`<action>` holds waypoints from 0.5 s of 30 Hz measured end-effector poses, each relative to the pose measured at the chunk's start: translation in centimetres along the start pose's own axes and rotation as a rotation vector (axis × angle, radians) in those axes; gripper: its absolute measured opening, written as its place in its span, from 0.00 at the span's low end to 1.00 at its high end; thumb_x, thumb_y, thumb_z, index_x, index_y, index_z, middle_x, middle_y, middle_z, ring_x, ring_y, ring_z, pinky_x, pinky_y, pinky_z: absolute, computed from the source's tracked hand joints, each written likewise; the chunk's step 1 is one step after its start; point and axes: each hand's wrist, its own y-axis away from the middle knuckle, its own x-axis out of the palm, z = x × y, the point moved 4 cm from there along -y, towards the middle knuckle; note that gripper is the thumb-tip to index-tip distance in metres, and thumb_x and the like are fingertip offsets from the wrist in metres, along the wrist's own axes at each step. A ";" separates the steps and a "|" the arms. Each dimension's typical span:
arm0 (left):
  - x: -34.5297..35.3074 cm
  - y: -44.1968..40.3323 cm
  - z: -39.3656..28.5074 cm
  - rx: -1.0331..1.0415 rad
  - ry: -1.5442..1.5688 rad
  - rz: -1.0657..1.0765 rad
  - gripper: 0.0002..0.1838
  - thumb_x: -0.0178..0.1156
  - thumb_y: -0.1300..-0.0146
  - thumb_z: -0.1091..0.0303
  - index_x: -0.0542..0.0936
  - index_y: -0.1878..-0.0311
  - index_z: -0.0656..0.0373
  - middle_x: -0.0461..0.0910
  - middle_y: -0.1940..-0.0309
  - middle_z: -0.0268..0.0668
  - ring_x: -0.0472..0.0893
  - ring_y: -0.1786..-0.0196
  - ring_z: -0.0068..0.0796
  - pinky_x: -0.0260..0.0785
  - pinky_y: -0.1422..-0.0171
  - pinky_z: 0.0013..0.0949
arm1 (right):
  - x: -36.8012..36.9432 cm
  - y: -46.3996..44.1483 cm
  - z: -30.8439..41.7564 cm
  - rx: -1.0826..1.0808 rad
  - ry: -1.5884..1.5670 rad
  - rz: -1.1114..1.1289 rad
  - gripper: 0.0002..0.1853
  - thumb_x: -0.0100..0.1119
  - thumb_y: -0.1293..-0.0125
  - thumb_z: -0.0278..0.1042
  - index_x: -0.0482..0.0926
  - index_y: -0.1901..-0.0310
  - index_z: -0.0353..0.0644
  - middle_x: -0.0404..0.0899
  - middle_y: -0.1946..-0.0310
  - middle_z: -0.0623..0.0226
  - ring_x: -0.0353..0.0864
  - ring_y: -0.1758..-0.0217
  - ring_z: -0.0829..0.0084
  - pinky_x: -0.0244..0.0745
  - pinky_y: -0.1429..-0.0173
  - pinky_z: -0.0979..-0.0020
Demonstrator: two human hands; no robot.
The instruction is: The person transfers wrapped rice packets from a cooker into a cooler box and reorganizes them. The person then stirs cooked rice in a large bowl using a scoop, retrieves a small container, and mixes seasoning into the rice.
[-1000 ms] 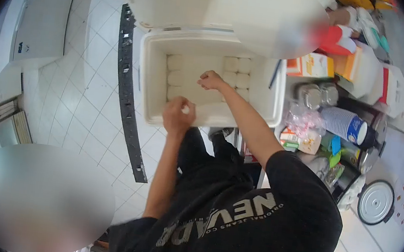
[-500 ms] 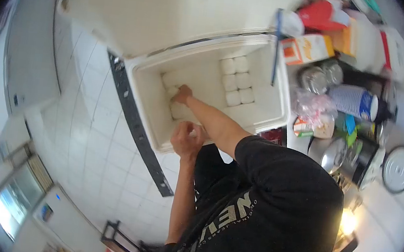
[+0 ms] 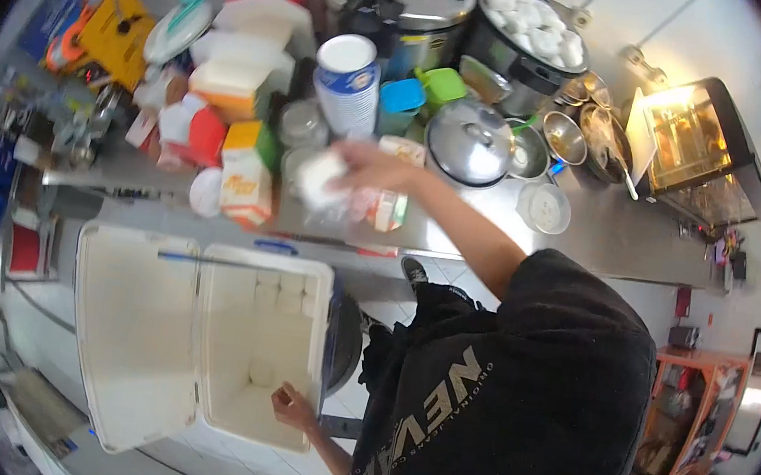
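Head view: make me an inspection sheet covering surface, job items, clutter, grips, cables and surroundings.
Surface: steel counter, shiny, crowded.
Job items: white cooler, its lid open; white blocks inside; white pieces heaped in black pot.
Clutter: stacked paper cups, domed metal lid, orange-and-white carton.
Grips: right hand holds blurred white piece; left hand curled over cooler, contents unclear.
Cables: dark cable-like line, left of cooler.
Surroundings: lit oven, orange shelving unit.
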 end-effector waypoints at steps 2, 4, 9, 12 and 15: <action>1.2 -0.3 -1.6 0.052 -0.046 0.065 0.17 0.64 0.34 0.59 0.79 0.68 0.67 0.77 0.77 0.42 0.76 0.73 0.36 0.70 0.67 0.39 | -11.7 4.7 0.8 -0.105 -0.092 -0.314 0.25 0.72 0.40 0.38 0.76 0.43 0.39 0.81 0.51 0.65 0.79 0.46 0.73 0.73 0.41 0.68; 3.0 -0.8 -3.4 0.113 -0.107 0.099 0.18 0.65 0.34 0.58 0.79 0.68 0.67 0.77 0.77 0.42 0.77 0.72 0.37 0.70 0.66 0.39 | -24.2 7.9 -0.8 -0.170 0.143 -0.544 0.30 0.71 0.39 0.39 0.73 0.38 0.39 0.82 0.51 0.65 0.79 0.47 0.74 0.75 0.46 0.70; 7.8 -0.1 -10.7 0.241 -0.126 0.087 0.20 0.59 0.30 0.54 0.79 0.64 0.66 0.79 0.71 0.43 0.78 0.68 0.40 0.70 0.62 0.41 | -45.5 13.5 0.1 -0.018 0.283 -1.098 0.53 0.79 0.50 0.55 0.61 0.32 0.27 0.81 0.49 0.52 0.83 0.51 0.65 0.79 0.51 0.69; 9.6 0.5 -12.7 0.163 -0.180 0.120 0.22 0.57 0.29 0.50 0.79 0.61 0.65 0.80 0.70 0.44 0.79 0.66 0.42 0.71 0.60 0.42 | -54.8 12.6 0.1 0.126 0.586 -1.055 0.48 0.71 0.46 0.65 0.71 0.37 0.29 0.81 0.49 0.48 0.84 0.52 0.59 0.78 0.47 0.61; 9.8 1.6 -12.3 0.039 -0.325 0.055 0.29 0.52 0.31 0.39 0.81 0.59 0.61 0.83 0.66 0.44 0.81 0.62 0.46 0.71 0.57 0.46 | -61.3 9.6 -2.1 0.371 0.909 -0.734 0.43 0.68 0.46 0.68 0.76 0.40 0.36 0.81 0.47 0.48 0.83 0.49 0.53 0.77 0.43 0.57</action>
